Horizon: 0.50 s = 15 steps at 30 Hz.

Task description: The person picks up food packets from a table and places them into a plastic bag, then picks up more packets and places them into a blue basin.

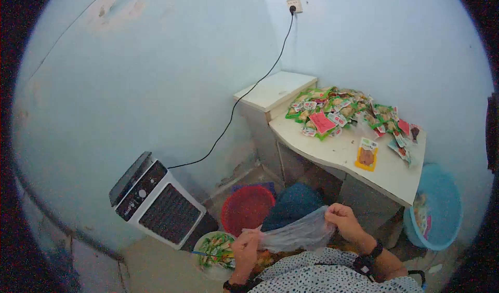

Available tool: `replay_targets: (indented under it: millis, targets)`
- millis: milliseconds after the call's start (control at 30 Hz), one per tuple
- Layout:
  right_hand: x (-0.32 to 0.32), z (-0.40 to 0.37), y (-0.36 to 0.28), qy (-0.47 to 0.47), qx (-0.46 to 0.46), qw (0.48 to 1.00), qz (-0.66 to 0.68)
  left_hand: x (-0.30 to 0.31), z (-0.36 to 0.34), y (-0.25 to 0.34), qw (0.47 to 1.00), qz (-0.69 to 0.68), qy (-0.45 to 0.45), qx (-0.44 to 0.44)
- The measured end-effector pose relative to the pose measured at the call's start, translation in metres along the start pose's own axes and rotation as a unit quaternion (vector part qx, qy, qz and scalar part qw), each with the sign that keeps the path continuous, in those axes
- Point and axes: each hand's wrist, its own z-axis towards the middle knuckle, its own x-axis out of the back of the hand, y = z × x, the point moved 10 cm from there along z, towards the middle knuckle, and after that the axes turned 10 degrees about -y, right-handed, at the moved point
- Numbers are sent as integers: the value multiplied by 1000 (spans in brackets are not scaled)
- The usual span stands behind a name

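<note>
Fingers (pixel 336 213) pinch clear plastic (pixel 299 235); yellow packet label (pixel 367 157), appliance logo (pixel 129 209) unreadable.

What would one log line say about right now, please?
left hand: pinching clear plastic | right hand: pinching its other end | clear plastic: stretched between hands | white table: packets piled on top

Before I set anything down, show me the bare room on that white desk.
The white desk is mostly bare along its front edge, left of the yellow-bottomed food pouch, and at the front corner right of it. Heaped pouches crowd the back. The raised white top is bare beside the black cord.
</note>
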Motion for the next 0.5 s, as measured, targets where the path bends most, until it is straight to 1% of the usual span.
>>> replay_targets:
  millis: [67,100,133,200,233,267,300,333,367,400,500]
  targets:
    - [-5,-6,-2,-8,-20,1000,11,-3,-1,-28,991,-106,-1,84]
    - [-9,-10,-3,-12,-32,999,16,-5,-3,-40,977,-167,6,132]
    - [-11,-10,4,-4,-36,997,75,-13,-7,-52,950,-241,17,196]
    - [-13,-3,31,11,-47,980,191,-23,-2,-41,950,-253,2,185]
    - [-8,1,43,26,-41,981,188,-29,10,-17,975,-192,-27,109]
    - [-3,6,57,41,-36,981,186,-36,14,5,992,-105,-22,69]
    - [1,6,65,56,-32,981,184,-44,18,27,999,-11,-8,31]
    - [-5,1,59,43,-29,969,240,-51,20,49,997,81,15,-3]
    - [-12,-2,47,31,-26,955,294,-51,17,28,998,-12,-40,53]
    - [-15,-1,37,19,-19,938,345,-55,14,9,984,-107,-91,106]
    - [-3,-3,50,65,-35,944,320,-38,8,-29,954,-227,9,194]
